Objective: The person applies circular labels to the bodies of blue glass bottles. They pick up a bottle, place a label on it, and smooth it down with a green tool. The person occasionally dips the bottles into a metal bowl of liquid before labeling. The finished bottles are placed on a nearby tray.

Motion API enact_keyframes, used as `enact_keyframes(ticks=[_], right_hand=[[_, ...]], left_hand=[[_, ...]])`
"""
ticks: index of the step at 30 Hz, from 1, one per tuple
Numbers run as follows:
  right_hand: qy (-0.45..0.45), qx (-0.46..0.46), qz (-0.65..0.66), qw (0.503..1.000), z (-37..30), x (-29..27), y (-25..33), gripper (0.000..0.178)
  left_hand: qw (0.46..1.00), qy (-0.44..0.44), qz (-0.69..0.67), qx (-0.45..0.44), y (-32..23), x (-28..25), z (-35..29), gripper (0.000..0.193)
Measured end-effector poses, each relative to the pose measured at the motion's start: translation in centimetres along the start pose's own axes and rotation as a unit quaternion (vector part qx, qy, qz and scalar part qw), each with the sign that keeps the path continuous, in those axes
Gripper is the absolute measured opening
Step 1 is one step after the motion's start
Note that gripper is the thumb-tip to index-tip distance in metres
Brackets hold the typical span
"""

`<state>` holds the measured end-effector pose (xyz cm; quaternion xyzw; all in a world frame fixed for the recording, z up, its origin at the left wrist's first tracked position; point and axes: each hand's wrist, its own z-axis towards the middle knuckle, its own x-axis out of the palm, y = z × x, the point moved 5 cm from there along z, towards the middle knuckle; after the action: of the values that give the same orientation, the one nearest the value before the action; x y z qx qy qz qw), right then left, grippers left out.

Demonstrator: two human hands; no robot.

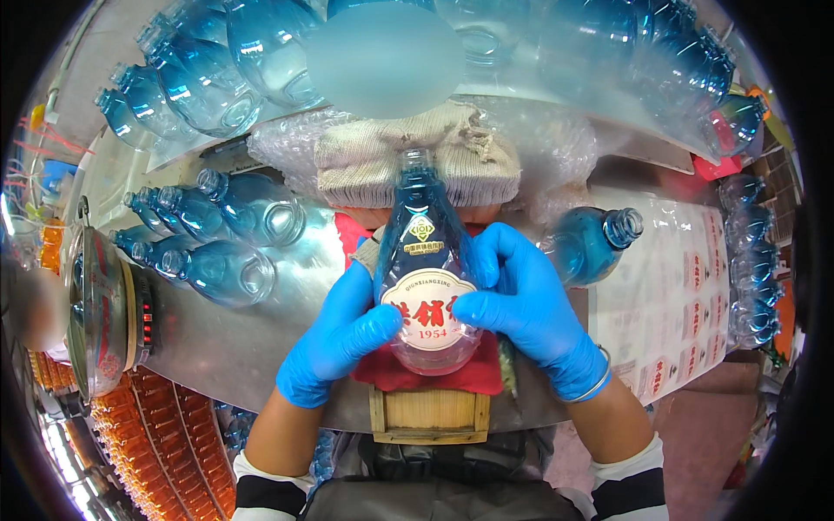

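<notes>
A blue glass bottle (423, 247), fading to clear at its base, lies with its neck toward the far side. My left hand (340, 334), in a blue glove, closes around the bottle's left side, thumb by the label's edge. On the opposite side my right hand (532, 304), gloved too, grips the bottle with its thumb pressed on the label's right edge. That cream rounded label (434, 337) with red print sits on the bottle's front. Beneath the bottle is a red cloth pad (473, 375). A grey-white knitted cloth (356, 165) lies behind the neck.
Several blue bottles lie at left (228, 271), with more along the back (208, 82). One blue bottle (582, 247) lies just beyond my right hand. A label sheet (665, 286) covers the right side. A round scale (109, 317) stands left; a wooden block (430, 415) is nearest me.
</notes>
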<state>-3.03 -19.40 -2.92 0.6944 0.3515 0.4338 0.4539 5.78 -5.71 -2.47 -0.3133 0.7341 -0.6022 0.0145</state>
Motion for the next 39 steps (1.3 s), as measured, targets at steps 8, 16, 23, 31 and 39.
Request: enact_keyframes(ticks=[8,16,23,31,39], right_hand=[[0.025,0.06,0.074,0.995,-0.2,0.0,-0.3,0.028],[0.044,0.061,0.114,0.991,-0.3,-0.3,-0.2,0.03],[0.032,0.035,-0.039,0.998,0.1,-0.4,0.2,0.037],[0.055,0.01,0.065,0.996,0.3,-0.8,-1.3,0.034],[0.072,0.034,0.066,0.995,0.0,-0.8,-0.4,0.022]], left_hand=[[0.999,0.012,-0.043,0.005,-0.2,0.3,0.0,0.092],[0.998,0.047,-0.019,0.038,-0.2,-0.1,0.1,0.09],[0.997,0.043,0.043,0.04,-0.2,-1.1,0.1,0.08],[0.995,0.071,0.043,0.046,0.2,-1.6,0.2,0.077],[0.993,0.09,-0.048,0.057,0.2,-1.4,0.4,0.076]])
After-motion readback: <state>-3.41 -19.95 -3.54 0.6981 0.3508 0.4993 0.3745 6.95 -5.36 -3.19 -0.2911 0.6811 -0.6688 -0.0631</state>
